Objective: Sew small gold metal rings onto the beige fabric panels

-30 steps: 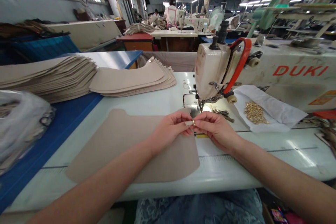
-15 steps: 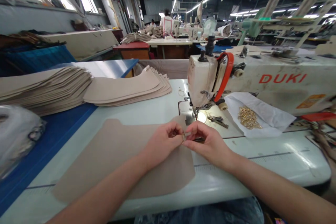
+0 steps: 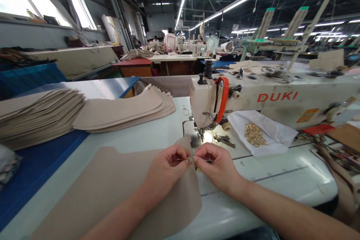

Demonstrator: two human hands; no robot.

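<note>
My left hand (image 3: 168, 165) and my right hand (image 3: 216, 165) meet in front of the sewing machine (image 3: 206, 101), both closed in a pinch. Between their fingertips is a small narrow strip (image 3: 191, 156) with a gold-coloured metal piece at its left end; fingers cover most of it. Beneath my left hand and forearm lies a large beige fabric panel (image 3: 112, 180), its upper right corner close to the needle. Right of the needle, a pair of thread snips (image 3: 225, 140) rests on the machine bed. Gold metal rings (image 3: 255, 135) sit in a pile on a white sheet (image 3: 277, 135).
Stacked beige panels (image 3: 123, 110) lie at the back left of the table, beside a thicker stack (image 3: 36, 114) on a blue surface (image 3: 53, 165). Thread cones (image 3: 266, 24) stand behind the machine. A person (image 3: 170, 42) is at another station farther back.
The view has shifted, so the machine appears lower and farther left. Both hands stay pinched together; the small strip has turned and now shows as a thin slanted line between the fingertips.
</note>
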